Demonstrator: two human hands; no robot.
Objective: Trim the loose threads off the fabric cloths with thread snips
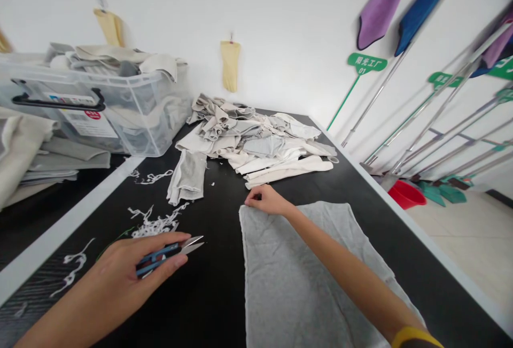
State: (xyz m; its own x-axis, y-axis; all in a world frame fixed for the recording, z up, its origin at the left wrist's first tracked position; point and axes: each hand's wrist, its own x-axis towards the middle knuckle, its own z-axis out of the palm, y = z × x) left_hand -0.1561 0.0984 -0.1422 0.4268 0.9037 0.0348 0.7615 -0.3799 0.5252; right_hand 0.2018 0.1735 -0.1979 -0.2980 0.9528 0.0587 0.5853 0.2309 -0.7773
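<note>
My left hand (132, 262) is closed around blue-handled thread snips (158, 257), whose two blades point right and stand apart over the black tabletop. A large grey cloth (296, 278) lies spread on the right half of the table. At its far left corner, my right hand (266, 199) is closed in a pinch on the edge, the forearm reaching across the fabric. White thread scraps (156, 225) lie in a small heap just beyond my left hand. A folded grey cloth piece (187, 177) rests farther back, touched by neither hand.
Grey and off-white cloth pieces (256, 139) are piled at the table's far end. A clear plastic bin (140, 118) full of cloth stands at back left, near a folded stack (60, 155). Mop poles lean against the right wall by a red bucket (406, 194).
</note>
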